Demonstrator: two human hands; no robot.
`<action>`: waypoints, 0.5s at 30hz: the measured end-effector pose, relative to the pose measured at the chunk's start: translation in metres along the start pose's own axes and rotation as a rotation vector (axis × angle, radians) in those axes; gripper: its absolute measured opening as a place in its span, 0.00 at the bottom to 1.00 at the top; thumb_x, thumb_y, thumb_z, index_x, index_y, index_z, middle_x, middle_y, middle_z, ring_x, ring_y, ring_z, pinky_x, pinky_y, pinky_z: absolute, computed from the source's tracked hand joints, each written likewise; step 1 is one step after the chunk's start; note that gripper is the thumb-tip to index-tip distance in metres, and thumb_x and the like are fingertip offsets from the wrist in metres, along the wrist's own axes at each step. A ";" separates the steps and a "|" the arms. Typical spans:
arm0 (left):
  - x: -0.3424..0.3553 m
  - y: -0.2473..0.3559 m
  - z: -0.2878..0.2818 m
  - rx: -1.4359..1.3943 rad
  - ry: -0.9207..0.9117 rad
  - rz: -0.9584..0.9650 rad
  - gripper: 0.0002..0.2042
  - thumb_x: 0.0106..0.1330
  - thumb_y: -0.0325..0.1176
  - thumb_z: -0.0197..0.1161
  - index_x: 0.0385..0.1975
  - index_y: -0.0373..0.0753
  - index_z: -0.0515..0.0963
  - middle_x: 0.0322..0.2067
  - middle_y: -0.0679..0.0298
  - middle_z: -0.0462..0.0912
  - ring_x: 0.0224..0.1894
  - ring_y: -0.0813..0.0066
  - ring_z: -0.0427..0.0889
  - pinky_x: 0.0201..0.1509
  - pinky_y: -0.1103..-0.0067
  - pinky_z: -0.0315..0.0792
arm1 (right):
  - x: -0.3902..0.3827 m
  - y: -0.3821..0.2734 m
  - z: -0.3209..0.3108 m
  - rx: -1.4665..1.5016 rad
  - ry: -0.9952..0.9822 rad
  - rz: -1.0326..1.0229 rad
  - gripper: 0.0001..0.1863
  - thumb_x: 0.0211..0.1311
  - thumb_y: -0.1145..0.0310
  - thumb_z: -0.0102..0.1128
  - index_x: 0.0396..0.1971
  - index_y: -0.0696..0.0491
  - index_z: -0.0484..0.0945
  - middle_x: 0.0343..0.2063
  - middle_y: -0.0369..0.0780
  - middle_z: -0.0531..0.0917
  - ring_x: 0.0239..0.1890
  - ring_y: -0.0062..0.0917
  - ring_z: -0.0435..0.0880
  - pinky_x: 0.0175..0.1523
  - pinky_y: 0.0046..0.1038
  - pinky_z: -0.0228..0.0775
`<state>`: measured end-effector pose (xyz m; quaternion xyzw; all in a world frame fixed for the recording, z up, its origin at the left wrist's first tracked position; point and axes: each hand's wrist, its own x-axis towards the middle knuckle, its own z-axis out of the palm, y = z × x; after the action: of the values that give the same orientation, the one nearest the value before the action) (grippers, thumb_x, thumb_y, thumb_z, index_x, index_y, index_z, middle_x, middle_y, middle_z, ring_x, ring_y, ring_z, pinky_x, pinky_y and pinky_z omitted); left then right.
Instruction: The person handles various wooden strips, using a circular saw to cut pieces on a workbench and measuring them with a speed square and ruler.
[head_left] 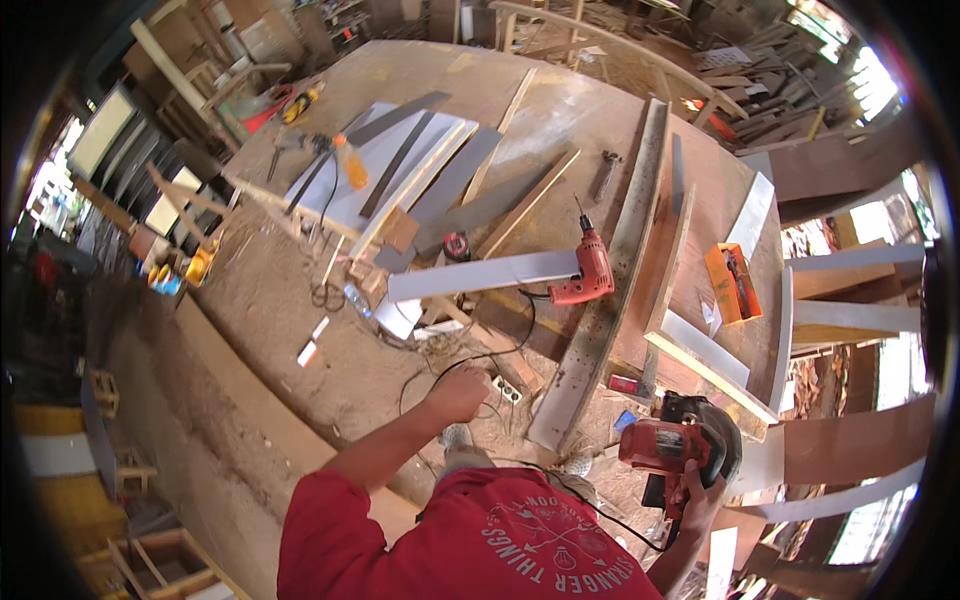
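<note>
My right hand (703,494) grips the handle of a red and black circular saw (668,446), held up at the lower right beside the worktable. A black power cord trails from the saw across my front. My left hand (460,394) is closed in front of me above the sandy ground; what is in its fingers, if anything, is hidden. Just right of that hand lies a white socket strip (507,389), and a thin black cable passes close by. On the table beyond, a red power drill (584,272) rests at the end of a pale board (485,275).
The big wooden table (420,75) carries a long metal straightedge (610,330), loose strips, a tape measure (456,246), an orange bottle (351,165) and an orange box (733,284) of tools. Long boards (850,440) stand at the right. A plank (255,365) lies at left.
</note>
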<state>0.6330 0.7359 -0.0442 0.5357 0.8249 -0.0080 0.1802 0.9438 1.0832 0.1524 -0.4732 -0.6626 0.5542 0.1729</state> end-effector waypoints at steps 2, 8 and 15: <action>-0.003 -0.037 -0.006 -0.130 0.092 0.060 0.15 0.58 0.41 0.69 0.41 0.41 0.89 0.45 0.53 0.89 0.48 0.52 0.86 0.57 0.62 0.78 | -0.016 -0.015 0.034 0.092 -0.043 -0.052 0.14 0.67 0.64 0.72 0.28 0.54 0.77 0.14 0.33 0.74 0.12 0.18 0.71 0.19 0.24 0.62; 0.004 -0.080 -0.012 -0.661 0.292 -0.297 0.17 0.63 0.46 0.70 0.47 0.43 0.87 0.48 0.52 0.87 0.51 0.54 0.87 0.57 0.64 0.80 | -0.025 -0.053 0.098 0.151 -0.343 -0.075 0.10 0.67 0.71 0.69 0.30 0.56 0.76 0.16 0.36 0.77 0.14 0.16 0.71 0.16 0.23 0.57; 0.000 -0.139 -0.039 -0.775 0.748 -0.452 0.12 0.65 0.37 0.70 0.40 0.35 0.87 0.38 0.54 0.91 0.43 0.59 0.91 0.50 0.69 0.82 | 0.002 -0.072 0.149 0.017 -0.454 -0.117 0.11 0.65 0.68 0.72 0.27 0.57 0.79 0.17 0.33 0.79 0.17 0.13 0.74 0.20 0.22 0.60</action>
<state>0.4984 0.6849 -0.0323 0.2078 0.8690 0.4458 0.0535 0.7991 1.0040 0.1674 -0.2958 -0.7060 0.6411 0.0552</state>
